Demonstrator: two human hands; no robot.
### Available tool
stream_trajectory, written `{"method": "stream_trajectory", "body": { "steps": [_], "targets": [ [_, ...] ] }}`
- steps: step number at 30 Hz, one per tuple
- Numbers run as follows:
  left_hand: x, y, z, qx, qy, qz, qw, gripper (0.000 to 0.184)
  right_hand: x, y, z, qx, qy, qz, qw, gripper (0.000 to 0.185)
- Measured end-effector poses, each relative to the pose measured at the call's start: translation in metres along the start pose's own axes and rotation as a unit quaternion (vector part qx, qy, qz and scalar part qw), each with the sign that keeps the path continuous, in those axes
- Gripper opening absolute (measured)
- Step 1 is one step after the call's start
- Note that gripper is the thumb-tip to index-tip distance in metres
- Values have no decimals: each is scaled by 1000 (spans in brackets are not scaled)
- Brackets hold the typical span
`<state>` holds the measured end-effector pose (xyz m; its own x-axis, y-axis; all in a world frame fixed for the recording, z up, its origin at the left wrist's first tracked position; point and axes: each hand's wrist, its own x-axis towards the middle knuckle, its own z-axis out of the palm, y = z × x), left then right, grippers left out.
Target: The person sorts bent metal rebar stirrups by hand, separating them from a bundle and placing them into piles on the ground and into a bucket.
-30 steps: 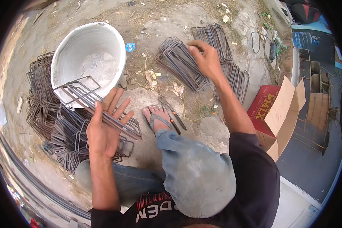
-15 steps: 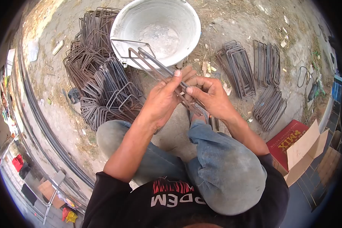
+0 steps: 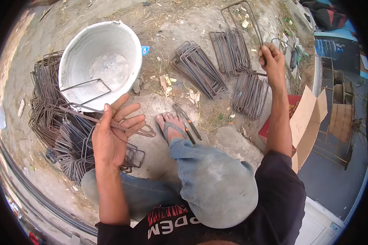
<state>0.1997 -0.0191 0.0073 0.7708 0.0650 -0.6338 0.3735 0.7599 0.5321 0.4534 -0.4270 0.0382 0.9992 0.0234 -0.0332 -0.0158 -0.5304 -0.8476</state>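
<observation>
Bent metal frames point(image 3: 81, 115) lie across my left hand point(image 3: 115, 136), whose fingers are spread with the thumb over the rods. At the upper right, my right hand point(image 3: 272, 63) pinches one rectangular metal frame point(image 3: 251, 18) by its lower end, raised over the stacks. Beneath it are an upper stack of frames point(image 3: 229, 51) and a lower stack point(image 3: 249, 96). Another stack point(image 3: 199, 69) lies to their left. A large tangled pile of frames point(image 3: 49, 98) sits on the far left, beside the white basin point(image 3: 106, 61).
Pliers point(image 3: 187, 122) lie on the ground beside my sandalled foot point(image 3: 171, 127). An open cardboard box point(image 3: 304, 128) stands at the right, near a dark surface holding wooden pieces point(image 3: 340, 118). Long rods point(image 3: 32, 188) run along the lower left.
My hands have separated. The right one has moved up and right with a single frame, while the left keeps the others. The view has shifted too.
</observation>
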Motion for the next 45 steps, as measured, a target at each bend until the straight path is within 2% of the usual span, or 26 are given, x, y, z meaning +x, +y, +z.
{"method": "stream_trajectory", "body": {
  "steps": [2, 6, 8, 10, 12, 14, 17, 21, 27, 30, 33, 36, 39, 42, 45],
  "targets": [
    [2, 1, -5, -14, -12, 1, 1000, 57, 49, 38, -32, -146, 95, -51, 983, 20],
    [10, 0, -1, -18, -12, -5, 1000, 58, 119, 151, -34, -447, 219, -62, 865, 26],
    [12, -3, -2, -16, -1, -14, 1000, 58, 120, 191, -8, -458, 207, 44, 864, 30],
    [14, -5, -4, -15, 10, -22, 1000, 58, 122, 239, 8, -456, 71, 118, 879, 39],
    [15, -4, -8, -17, 14, -21, 1000, 58, 114, 252, 35, -438, 97, 155, 880, 47],
    [15, -2, -12, -15, 21, -12, 1000, 58, 102, 236, 57, -415, 113, 183, 884, 59],
    [15, 0, -13, -9, 31, -5, 999, 59, 115, 268, 37, -418, 89, 129, 895, 61],
    [17, 3, -14, -11, 32, -5, 999, 61, 131, 270, 12, -428, 14, 150, 891, 52],
    [17, 11, -11, -3, 36, 29, 999, 65, 145, 265, 8, -412, 0, 198, 890, 43],
    [23, 20, -18, 5, 31, 53, 998, 68, 141, 259, 6, -431, 4, 173, 886, 43],
    [32, 26, -28, -16, 28, 78, 996, 68, 137, 263, 2, -396, 2, 141, 907, 48],
    [43, 29, -35, 12, 68, 81, 994, 67, 136, 265, 0, -358, 25, 133, 924, 60],
    [50, 31, -41, 36, 68, 79, 994, 66, 147, 272, 6, -309, -12, 185, 933, 83],
    [59, 31, -35, 48, 72, 76, 993, 66, 160, 264, 19, -328, -53, 241, 912, 102],
    [65, 30, -30, 39, 76, 71, 994, 65, 172, 254, 32, -341, -42, 280, 897, 110]
  ]
}}
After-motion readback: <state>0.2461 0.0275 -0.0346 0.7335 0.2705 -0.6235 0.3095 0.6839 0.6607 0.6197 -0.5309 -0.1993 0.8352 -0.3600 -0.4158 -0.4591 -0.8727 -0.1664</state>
